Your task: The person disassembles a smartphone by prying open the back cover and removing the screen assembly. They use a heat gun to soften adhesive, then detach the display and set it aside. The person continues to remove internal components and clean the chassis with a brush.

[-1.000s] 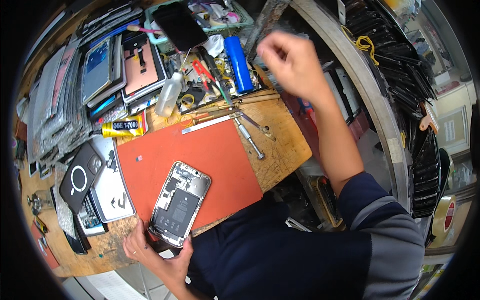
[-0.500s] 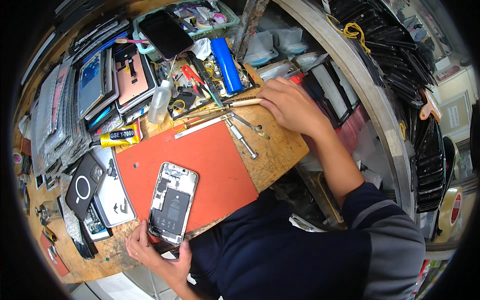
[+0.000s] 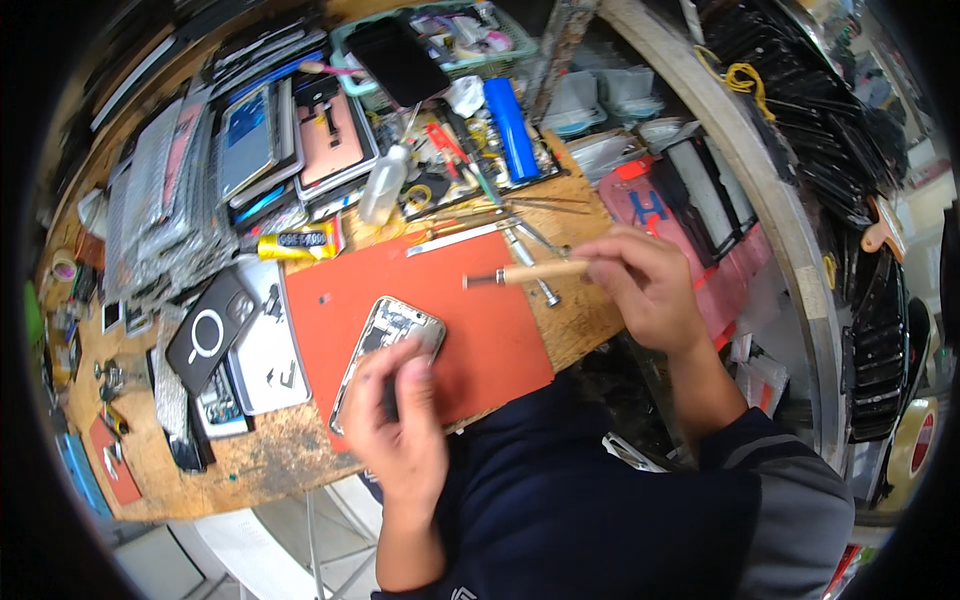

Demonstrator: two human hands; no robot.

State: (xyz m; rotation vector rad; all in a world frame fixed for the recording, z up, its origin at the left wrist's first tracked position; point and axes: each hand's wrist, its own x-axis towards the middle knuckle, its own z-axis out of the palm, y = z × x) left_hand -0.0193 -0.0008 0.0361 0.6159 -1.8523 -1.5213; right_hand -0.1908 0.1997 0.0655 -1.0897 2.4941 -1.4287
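Note:
My right hand grips a tool with a pale wooden handle by its rear end. The tool's metal head points left over the orange-red mat; motion blur hides its exact kind. On the mat lies an opened phone, its inner parts facing up. My left hand is raised over the phone's near part, covering much of it. Its thumb and fingers are apart, slightly bent, with nothing visible between them. A slim metal screwdriver and several thin tools lie beyond the mat.
Left of the mat are a black phone case, a white tray and a yellow glue tube. Behind stand a clear bottle, a blue cylinder and a green basket. A metal frame edge curves along the right.
My right hand has lifted the wooden-handled tool from the back of the bench and brought it nearer. My left hand has left the phone's lower edge and risen over it. The view has shifted.

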